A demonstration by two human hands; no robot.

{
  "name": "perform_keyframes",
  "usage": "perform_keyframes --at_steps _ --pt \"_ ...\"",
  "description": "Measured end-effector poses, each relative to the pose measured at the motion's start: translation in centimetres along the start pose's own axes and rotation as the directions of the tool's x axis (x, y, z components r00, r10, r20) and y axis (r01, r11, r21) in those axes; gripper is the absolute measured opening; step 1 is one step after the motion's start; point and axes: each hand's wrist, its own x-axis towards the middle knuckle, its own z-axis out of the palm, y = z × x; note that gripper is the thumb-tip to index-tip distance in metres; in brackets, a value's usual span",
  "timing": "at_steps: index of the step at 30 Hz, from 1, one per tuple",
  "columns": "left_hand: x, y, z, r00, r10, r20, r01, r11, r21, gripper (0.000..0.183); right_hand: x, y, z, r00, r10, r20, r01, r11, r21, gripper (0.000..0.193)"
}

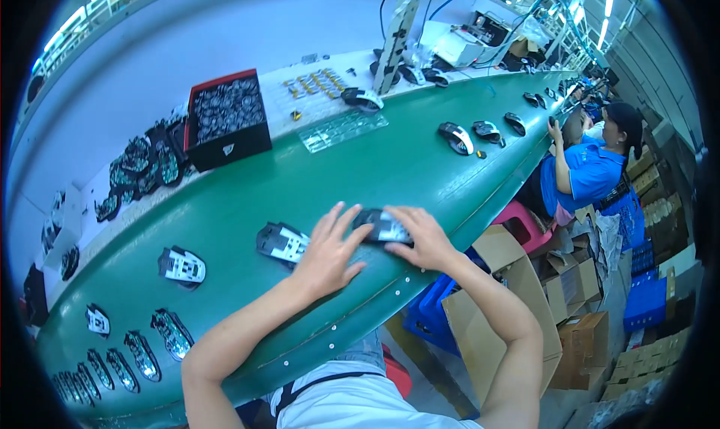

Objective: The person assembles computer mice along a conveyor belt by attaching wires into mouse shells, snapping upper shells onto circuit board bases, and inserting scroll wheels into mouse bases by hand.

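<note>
My right hand (422,240) is closed around a dark computer mouse (381,226) with a light patch on top, resting on the green belt (247,211). Close by on its left, my left hand (328,254) has its fingers spread, and the fingertips reach the near end of that mouse. Whether they press on it is hard to see. Beside my left hand lies another mouse body (281,243), black with a white inner part, partly hidden by the hand. Farther left is a similar white and black mouse body (181,267).
Several mouse bases with circuit boards (142,355) line the belt's left end. A black and red box (227,121) of small dark parts stands beyond the belt. Finished-looking mice (455,138) lie farther right. A person in blue (585,174) sits there; cardboard boxes (499,301) stand below.
</note>
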Motion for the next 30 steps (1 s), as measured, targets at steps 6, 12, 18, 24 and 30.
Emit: perform_keyframes --at_steps 6,12,18,24,30 --pt "-3.5 -3.0 -4.8 0.972 -0.218 0.088 0.187 0.943 0.274 0.061 3.0 11.3 -1.5 0.841 0.147 -0.52 -0.349 0.883 -0.314 0.068" --pt "-6.5 -3.6 -4.5 0.991 -0.124 0.051 0.11 0.969 0.22 0.055 12.7 12.3 1.3 0.883 0.149 -0.445 -0.204 0.976 -0.08 0.047" --pt "-9.1 -2.5 -4.8 0.998 -0.062 0.013 0.059 0.987 0.152 0.042 28.0 16.7 1.1 0.811 0.207 -0.547 -0.322 0.939 -0.122 0.066" --pt "-10.1 -3.2 -5.0 0.984 -0.142 -0.108 0.152 0.984 0.089 0.042 37.0 17.7 2.5 0.823 0.563 0.078 -0.474 0.755 -0.454 0.088" --pt "-9.5 -3.2 -3.8 0.983 -0.141 -0.119 0.146 0.989 0.028 0.039 34.7 19.1 2.0 0.853 0.518 -0.063 -0.511 0.805 -0.302 0.087"
